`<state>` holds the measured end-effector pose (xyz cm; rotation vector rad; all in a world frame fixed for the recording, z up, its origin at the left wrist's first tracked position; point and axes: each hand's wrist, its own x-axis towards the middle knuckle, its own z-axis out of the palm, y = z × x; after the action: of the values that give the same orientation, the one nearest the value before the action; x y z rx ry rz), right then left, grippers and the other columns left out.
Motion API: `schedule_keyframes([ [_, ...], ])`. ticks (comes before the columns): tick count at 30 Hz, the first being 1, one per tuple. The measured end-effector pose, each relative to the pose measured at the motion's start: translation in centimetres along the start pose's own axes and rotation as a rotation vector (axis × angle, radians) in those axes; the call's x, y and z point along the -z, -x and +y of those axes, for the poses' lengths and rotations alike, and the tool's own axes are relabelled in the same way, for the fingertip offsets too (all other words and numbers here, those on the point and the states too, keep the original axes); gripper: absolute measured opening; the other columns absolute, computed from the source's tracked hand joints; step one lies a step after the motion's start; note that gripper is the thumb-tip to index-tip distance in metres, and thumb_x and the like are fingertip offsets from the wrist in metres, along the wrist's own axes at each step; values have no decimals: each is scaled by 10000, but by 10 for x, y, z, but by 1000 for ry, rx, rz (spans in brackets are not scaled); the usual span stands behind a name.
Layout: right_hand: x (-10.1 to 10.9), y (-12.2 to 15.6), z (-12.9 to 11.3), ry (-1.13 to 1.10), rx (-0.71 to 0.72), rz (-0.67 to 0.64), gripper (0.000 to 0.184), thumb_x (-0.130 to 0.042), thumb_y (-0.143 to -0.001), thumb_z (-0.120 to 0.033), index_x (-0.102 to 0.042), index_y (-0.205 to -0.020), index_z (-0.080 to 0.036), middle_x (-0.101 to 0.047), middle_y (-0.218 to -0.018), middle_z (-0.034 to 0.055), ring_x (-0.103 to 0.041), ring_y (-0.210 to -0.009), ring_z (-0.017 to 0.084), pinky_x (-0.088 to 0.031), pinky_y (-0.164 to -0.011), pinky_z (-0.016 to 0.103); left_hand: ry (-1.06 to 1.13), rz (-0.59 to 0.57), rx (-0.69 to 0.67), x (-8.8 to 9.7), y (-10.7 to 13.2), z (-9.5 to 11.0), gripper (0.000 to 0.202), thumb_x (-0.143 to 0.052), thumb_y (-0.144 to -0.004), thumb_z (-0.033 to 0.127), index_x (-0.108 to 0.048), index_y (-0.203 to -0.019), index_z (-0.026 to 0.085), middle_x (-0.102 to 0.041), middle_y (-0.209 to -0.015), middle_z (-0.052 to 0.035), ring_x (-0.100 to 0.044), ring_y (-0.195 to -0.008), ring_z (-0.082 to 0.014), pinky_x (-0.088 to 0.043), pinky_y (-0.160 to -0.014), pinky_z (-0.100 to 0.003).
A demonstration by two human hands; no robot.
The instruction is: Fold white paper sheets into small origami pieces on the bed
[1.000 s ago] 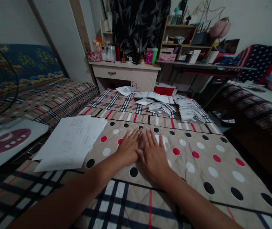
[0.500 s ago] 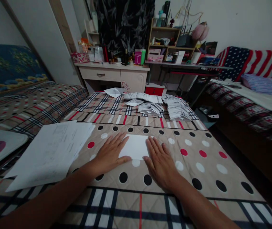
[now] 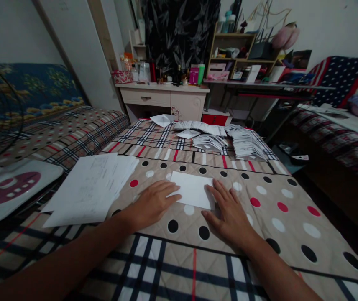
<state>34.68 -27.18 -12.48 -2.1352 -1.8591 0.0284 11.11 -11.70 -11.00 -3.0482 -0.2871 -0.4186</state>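
Quilted cover [image 3: 185,255] bore polka dots, stripes and plaid. Small white paper [image 3: 193,190] lay flat near middle; printed sheets [image 3: 85,188] overlapped at left. Toward far edge sat white folded-paper stacks [image 3: 249,144], two loose folded pieces [image 3: 162,120] near them.

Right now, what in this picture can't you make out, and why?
In the head view:
Print on the sheets: too small to read.
Side edges of the white paper: partly behind the left hand and right hand.
Its underside: turned to the bed.
Count of the folded stack: pieces overlap.
Starred cloth: cut off by the right edge.
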Motion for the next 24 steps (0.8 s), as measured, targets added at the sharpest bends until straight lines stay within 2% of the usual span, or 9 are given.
schedule_keyframes([
  [3,-2,0,0,-12,21,67,619,-561,-870,-392,-458,-1416,-120,-284,-1580,215,-263,-1463,347,-268,-1127,622,-47,64,-63,-4,-8,-2,349,-532,-877,52,-614,-1189,185,-675,-1172,-71,-622,-1057,-218,-494,-946,-390],
  [7,-2,-1,-14,31,119,260,478,-555,-858,-212,-530,-1325,-113,-271,-1582,220,-232,-1462,376,-289,-1105,634,-118,163,-113,0,-17,6,136,-551,-909,123,-651,-995,158,-679,-860,-35,-614,-797,-189,-491,-714,-331],
  [10,1,-2,-31,47,268,294,386,-520,-863,-84,-612,-1229,-165,-446,-1488,172,-434,-1319,338,-425,-1018,537,-118,219,-161,11,-22,28,118,-566,-897,107,-648,-966,156,-650,-795,-20,-586,-747,-180,-446,-644,-319],
  [13,2,-2,-37,-65,329,317,248,-554,-846,-62,-694,-1015,-177,-612,-1259,147,-562,-1051,286,-518,-820,428,-16,259,-230,19,-23,49,122,-567,-910,134,-646,-997,167,-629,-753,3,-554,-698,-160,-428,-623,-312],
  [15,1,-3,-32,-221,314,395,203,-573,-828,-55,-699,-936,-173,-632,-1142,138,-574,-976,260,-521,-760,395,84,290,-233,21,-22,55,244,-572,-914,146,-618,-1147,203,-662,-837,9,-572,-752,-152,-449,-666,-303],
  [18,-1,-7,-21,-491,242,480,259,-571,-792,-13,-693,-933,-193,-617,-1093,105,-595,-991,228,-522,-784,371,157,340,-174,16,-17,48,438,-600,-894,144,-533,-1316,242,-679,-1113,-22,-597,-976,-178,-478,-854,-344],
  [20,-3,-10,-16,-643,181,452,306,-557,-778,11,-693,-930,-218,-619,-1089,77,-613,-999,204,-522,-801,350,152,337,-128,8,-16,39,496,-619,-874,145,-513,-1349,238,-647,-1232,-48,-575,-1095,-217,-458,-948,-402],
  [22,-5,-12,-14,-744,122,391,330,-538,-773,25,-695,-910,-231,-630,-1083,62,-631,-987,187,-524,-800,333,154,315,-104,-2,-16,31,470,-620,-864,136,-542,-1319,224,-644,-1247,-61,-571,-1126,-235,-451,-968,-429],
  [24,-5,-12,-15,-759,87,351,331,-526,-765,32,-698,-876,-228,-635,-1099,67,-634,-1000,191,-525,-805,338,179,315,-113,-8,-17,26,344,-597,-875,116,-608,-1207,205,-679,-1173,-54,-598,-1076,-216,-463,-940,-410],
])
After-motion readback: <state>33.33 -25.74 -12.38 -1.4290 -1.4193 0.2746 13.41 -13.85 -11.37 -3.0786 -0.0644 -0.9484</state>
